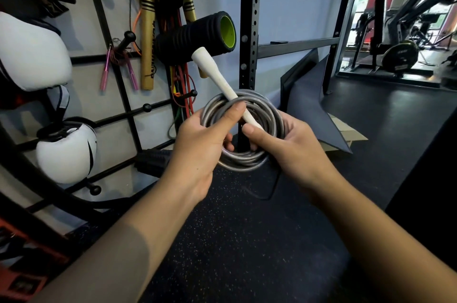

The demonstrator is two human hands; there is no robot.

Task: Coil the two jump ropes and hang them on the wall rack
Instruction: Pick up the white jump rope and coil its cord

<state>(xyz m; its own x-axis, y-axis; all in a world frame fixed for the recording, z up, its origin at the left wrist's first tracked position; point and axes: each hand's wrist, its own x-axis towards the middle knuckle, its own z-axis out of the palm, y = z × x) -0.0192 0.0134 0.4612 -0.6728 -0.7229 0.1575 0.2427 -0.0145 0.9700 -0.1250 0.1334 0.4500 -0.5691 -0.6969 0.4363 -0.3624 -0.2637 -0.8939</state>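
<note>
Here both hands (197,147) (291,144) clasp the glossy grey coiled rope (243,161) and its tapered white handle (223,80).

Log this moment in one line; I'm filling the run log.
stage: coiling | left hand: holds coil | right hand: holds coil, thumb on handle | rack: coil not hung

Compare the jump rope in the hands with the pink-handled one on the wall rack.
The held jump rope is a thick grey cord in a tight coil; the pink-handled rope has a thin dark cord. The held rope's handle is white and thick; the hanging handles are pink and slim. One is gripped by both hands; the other hangs from a peg.
</note>
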